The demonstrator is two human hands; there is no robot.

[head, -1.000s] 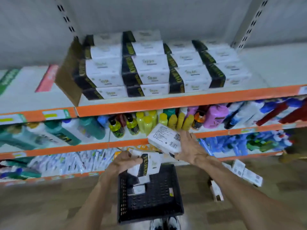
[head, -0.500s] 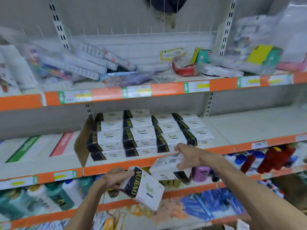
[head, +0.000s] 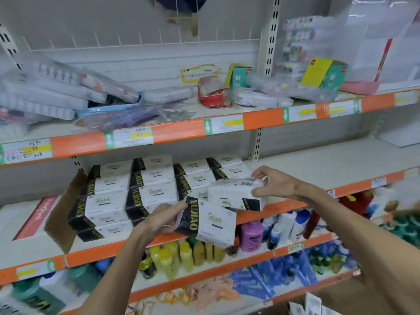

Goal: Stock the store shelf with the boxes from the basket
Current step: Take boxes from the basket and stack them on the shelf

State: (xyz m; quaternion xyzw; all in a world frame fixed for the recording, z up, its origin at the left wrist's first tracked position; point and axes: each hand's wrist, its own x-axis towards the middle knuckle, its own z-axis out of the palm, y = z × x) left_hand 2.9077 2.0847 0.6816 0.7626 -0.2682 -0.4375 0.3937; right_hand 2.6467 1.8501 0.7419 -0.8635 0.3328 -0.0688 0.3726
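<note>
My left hand (head: 160, 220) grips a white box with a black band (head: 212, 223) by its left end, in front of the orange shelf edge (head: 100, 253). My right hand (head: 273, 184) holds a second white box (head: 234, 194) by its right end, slightly higher, at the front right of the stack. Stacked white and black boxes (head: 141, 189) fill the middle shelf (head: 329, 164) in several rows. The basket is out of view.
A brown cardboard flap (head: 64, 212) stands left of the stack, with a red and white box (head: 36, 217) beyond it. Bare shelf surface lies right of the stack. Bottles (head: 252, 235) line the shelf below. Plastic packs (head: 45, 94) clutter the shelf above.
The view rose from the basket to the shelves. Both hands lifted their boxes from basket height up to the middle shelf, the right box reaching the stack's front right.
</note>
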